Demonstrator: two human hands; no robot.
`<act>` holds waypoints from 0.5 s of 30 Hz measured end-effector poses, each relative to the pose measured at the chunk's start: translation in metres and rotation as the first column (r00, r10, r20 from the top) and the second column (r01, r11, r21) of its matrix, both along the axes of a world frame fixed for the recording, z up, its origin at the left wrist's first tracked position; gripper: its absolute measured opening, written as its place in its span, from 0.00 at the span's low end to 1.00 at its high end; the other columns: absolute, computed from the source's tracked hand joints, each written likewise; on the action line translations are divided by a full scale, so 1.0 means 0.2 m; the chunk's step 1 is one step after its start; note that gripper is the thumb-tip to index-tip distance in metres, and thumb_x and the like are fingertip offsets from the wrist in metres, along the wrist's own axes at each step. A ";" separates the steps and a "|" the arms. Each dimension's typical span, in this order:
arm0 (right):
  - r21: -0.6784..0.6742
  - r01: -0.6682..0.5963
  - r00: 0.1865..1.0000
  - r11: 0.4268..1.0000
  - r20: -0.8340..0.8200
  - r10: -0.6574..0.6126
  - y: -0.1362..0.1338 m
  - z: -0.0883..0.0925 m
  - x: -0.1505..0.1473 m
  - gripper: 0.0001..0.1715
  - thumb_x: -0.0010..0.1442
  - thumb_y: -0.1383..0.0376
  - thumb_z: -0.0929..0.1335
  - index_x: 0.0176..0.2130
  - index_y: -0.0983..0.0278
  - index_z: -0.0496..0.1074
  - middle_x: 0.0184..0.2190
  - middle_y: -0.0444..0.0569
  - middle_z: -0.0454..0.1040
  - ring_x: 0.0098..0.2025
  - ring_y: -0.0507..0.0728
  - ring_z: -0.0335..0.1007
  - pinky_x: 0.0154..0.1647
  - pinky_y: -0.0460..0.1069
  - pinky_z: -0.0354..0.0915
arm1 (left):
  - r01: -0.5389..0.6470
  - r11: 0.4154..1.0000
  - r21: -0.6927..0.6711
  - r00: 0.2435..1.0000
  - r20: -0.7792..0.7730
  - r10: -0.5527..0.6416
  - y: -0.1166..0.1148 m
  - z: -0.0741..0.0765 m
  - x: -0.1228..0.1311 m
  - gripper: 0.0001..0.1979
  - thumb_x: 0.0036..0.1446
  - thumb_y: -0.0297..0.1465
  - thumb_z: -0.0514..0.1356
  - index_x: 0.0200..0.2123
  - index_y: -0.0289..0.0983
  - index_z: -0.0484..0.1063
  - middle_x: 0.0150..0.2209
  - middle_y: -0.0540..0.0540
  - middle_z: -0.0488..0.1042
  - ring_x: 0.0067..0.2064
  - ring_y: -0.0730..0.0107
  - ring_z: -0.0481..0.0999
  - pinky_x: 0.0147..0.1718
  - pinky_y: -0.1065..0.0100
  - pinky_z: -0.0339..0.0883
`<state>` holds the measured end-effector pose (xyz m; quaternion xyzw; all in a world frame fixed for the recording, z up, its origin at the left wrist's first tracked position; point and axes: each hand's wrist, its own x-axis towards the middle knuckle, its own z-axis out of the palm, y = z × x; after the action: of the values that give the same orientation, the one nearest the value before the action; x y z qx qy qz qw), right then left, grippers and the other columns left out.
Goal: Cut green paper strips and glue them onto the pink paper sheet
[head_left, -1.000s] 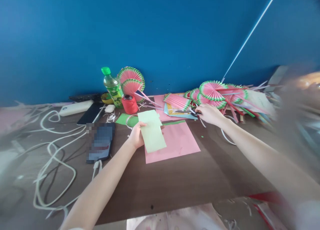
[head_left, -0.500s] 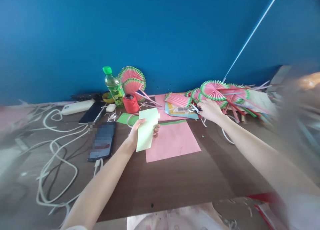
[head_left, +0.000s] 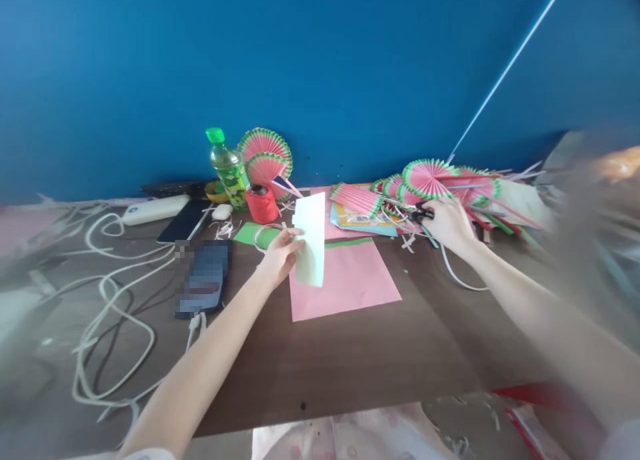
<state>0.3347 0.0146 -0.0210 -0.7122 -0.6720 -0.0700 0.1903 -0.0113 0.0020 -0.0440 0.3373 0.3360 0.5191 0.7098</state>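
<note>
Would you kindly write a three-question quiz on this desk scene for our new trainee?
1. What does the left hand hold?
2. True or false: as the camera sees it, the green-capped bottle stands to the left of the pink sheet.
3. Fill in the blank: the pleated paper fans just behind the right hand are pink with ______ edges.

Key
1. The pale green paper.
2. True.
3. Green.
</note>
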 end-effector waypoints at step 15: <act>-0.294 -0.644 0.620 0.706 -0.741 0.257 -0.26 -0.07 -0.49 0.18 0.48 0.53 0.67 0.33 0.64 0.61 0.29 0.44 0.68 0.31 0.52 0.63 0.31 0.48 0.61 | -0.233 0.963 -0.137 0.959 0.134 0.251 0.04 -0.03 -0.03 0.11 0.50 0.18 0.56 0.36 0.34 0.72 0.29 0.48 0.77 0.31 0.74 0.76 0.34 0.73 0.69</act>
<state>0.2370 -0.0366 -0.0347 -0.5101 -0.7159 0.4248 0.2164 -0.0166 0.0097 -0.0495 0.2105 0.3510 0.6050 0.6830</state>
